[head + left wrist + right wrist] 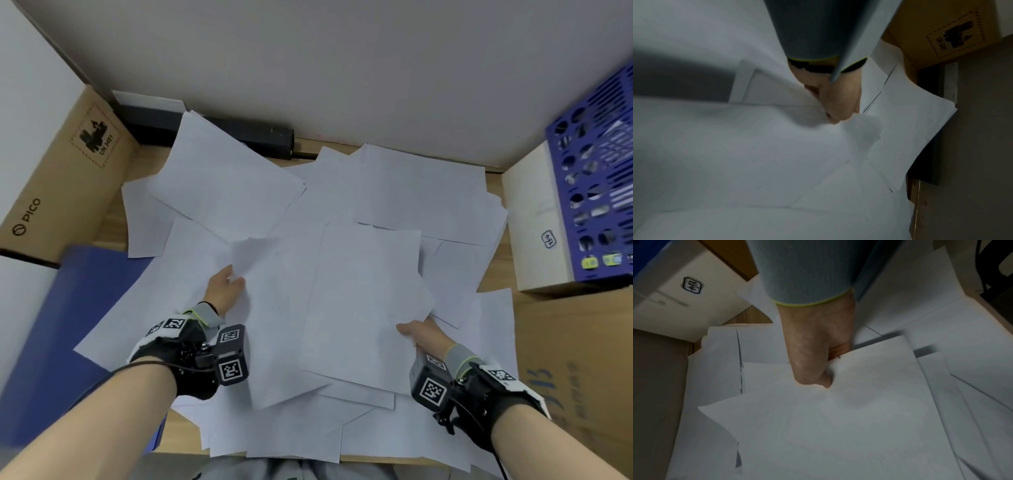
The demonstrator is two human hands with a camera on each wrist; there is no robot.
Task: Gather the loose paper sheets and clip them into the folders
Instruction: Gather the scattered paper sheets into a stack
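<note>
Loose paper sheets [359, 205], plain white and overlapping at all angles, blanket a wooden desk [144, 161] below a pale wall. The left hand [224, 287], at 9 o'clock of the pile's centre, pinches a lifted sheet's edge; the right hand [423, 334], at 4 o'clock, grips a small stack [366, 301] by its corner. A blue folder [65, 329] lies at 8 o'clock, a PICO carton [58, 181] at 10, a blue perforated file rack [596, 178] at 3.

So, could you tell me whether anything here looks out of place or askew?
Yes: the paper sheets lie scattered at all angles across the desk, overlapping, some overhanging its near edge and covering part of the blue folder.
</note>
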